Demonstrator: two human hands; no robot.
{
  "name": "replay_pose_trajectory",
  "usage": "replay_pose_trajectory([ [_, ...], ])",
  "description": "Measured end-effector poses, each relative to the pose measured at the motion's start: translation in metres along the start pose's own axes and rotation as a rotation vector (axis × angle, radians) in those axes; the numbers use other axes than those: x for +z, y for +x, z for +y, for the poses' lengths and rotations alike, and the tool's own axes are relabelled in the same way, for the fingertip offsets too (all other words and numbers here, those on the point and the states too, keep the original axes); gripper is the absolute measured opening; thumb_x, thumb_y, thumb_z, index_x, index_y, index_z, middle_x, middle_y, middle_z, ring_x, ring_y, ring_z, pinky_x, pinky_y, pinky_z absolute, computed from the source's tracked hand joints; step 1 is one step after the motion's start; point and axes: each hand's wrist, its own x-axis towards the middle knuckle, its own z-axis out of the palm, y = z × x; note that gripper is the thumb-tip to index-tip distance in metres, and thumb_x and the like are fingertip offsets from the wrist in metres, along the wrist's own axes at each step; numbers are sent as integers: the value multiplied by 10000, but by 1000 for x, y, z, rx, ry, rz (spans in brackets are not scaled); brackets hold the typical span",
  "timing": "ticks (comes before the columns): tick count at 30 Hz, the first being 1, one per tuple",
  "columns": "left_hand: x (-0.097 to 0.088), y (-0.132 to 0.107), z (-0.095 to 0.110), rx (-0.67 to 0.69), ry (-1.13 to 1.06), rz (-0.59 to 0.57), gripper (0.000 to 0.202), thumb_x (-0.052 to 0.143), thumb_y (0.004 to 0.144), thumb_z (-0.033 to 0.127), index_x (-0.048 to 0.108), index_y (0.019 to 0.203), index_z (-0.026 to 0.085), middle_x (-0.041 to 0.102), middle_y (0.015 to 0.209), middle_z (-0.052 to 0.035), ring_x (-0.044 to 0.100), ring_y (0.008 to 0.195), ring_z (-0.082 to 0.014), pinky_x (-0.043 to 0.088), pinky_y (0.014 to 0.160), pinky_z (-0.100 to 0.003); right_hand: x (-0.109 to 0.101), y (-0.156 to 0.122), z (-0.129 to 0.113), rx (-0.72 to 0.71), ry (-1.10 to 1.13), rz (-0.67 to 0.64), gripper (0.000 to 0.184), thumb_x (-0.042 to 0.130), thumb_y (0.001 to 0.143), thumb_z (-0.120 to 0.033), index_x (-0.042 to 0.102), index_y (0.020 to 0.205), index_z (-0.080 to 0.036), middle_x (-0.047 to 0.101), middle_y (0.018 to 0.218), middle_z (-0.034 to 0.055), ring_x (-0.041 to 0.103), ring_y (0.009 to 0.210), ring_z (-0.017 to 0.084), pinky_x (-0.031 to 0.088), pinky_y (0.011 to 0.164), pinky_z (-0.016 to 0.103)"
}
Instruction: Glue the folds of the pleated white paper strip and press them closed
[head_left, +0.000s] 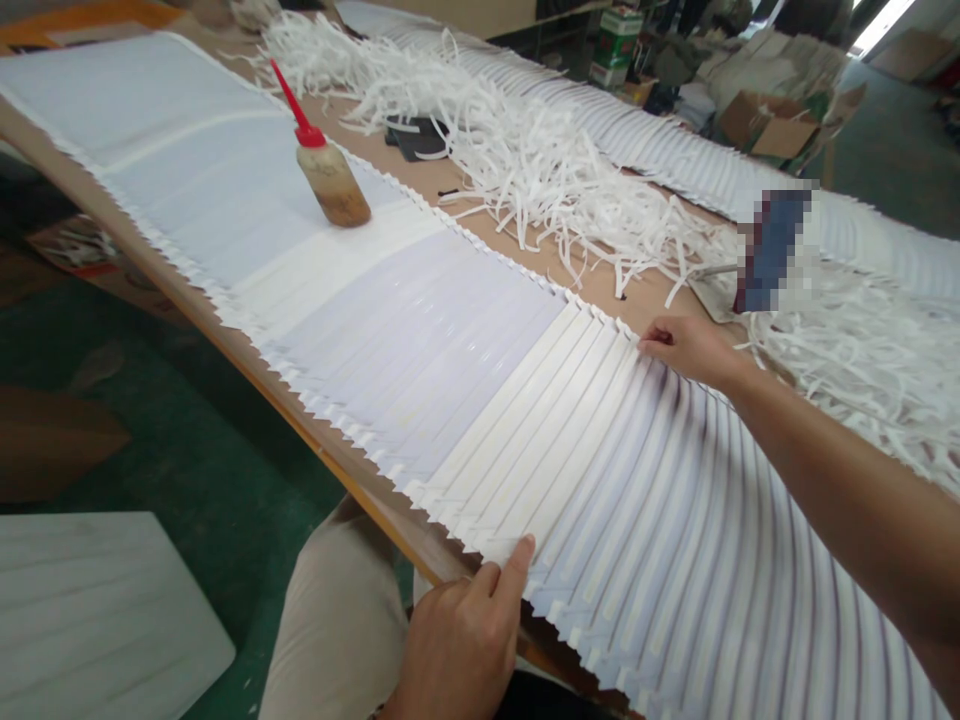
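Observation:
A long sheet (390, 350) of overlapping white and pale-blue paper strips lies across the table, both its long edges ragged with strip ends. At the near edge, my left hand (469, 630) is closed on a strip end, its index finger lying on top and the other fingers curled. My right hand (682, 350) is at the far edge of the same strip area, thumb and fingertips pinched on a strip's end. Right of the hands the strips stand in raised, spaced ridges. A squeeze bottle (334, 185) with a red nozzle and brown liquid stands on the sheet to the left.
Loose white paper strips (517, 150) are heaped along the far side. A black object (416, 138) lies beside them. Another ridged sheet (645, 140) runs behind. Farther back are a green can (615, 45) and a cardboard box (772, 125). A pale stool-like surface (97, 610) is lower left.

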Motion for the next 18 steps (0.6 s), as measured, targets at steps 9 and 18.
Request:
replay_pose_trajectory([
  [9,1,-1,-1,6,-22,22,550,473,875,-10,590,1386,156,690,725,13,669,509,-185,473,458,-282,6,4,0,18,-35,2,152,647,860,-312,713,838,-177,721,777,44,607,705,173,394,653,286],
  [18,2,-1,-3,16,-62,40,548,417,903,-5,571,1407,143,701,720,7,673,497,-196,502,437,-281,14,9,9,29,-152,32,161,629,900,-321,714,882,-185,749,869,75,643,776,203,408,688,302],
])
